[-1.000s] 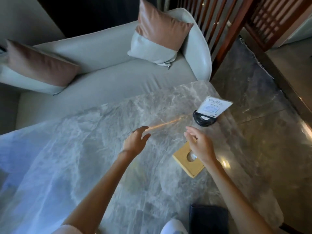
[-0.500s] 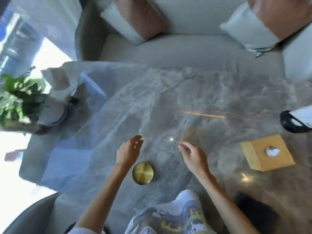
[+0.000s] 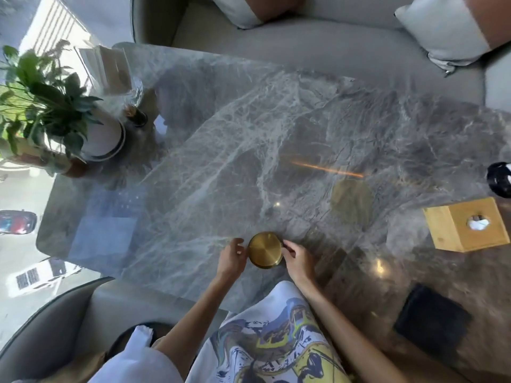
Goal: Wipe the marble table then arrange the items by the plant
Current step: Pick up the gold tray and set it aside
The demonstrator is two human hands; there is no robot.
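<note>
The gold dish [image 3: 265, 250] was a small round brass-coloured piece w/ a brushed, concentric sheen and a low rim, lying flat on the marble table [image 3: 276, 134] near the near edge, roughly centre. Being round, it had no long axis and no clear pointing direction; its open face looked up at the camera.

Left hand [image 3: 231, 261] sat at the dish's left rim, fingers curled loosely, tips touching or just beside the edge; can't tell if it truly gripped. Right hand [image 3: 298, 261] was at the right rim, thumb and forefinger pinched together at the edge of the dish, other fingers folded.

Outward: table top was grey w/ white veining, glossy, w/ an orange light streak [image 3: 326, 168] across the middle. Right side held a wooden tissue box [image 3: 467, 225] w/ a round hole on top showing white tissue, well apart from the dish. A black round object [image 3: 499, 179] was partly cut off at the right edge. A dark flat item [image 3: 432, 323] lay at the near right. Far left corner: potted plant [image 3: 41, 100] in a white pot, a clear glass piece [image 3: 134, 89] and a small dark bottle [image 3: 137, 114] just beside it. A grey sofa [image 3: 318, 45] w/ cushions ran along the far side.
</note>
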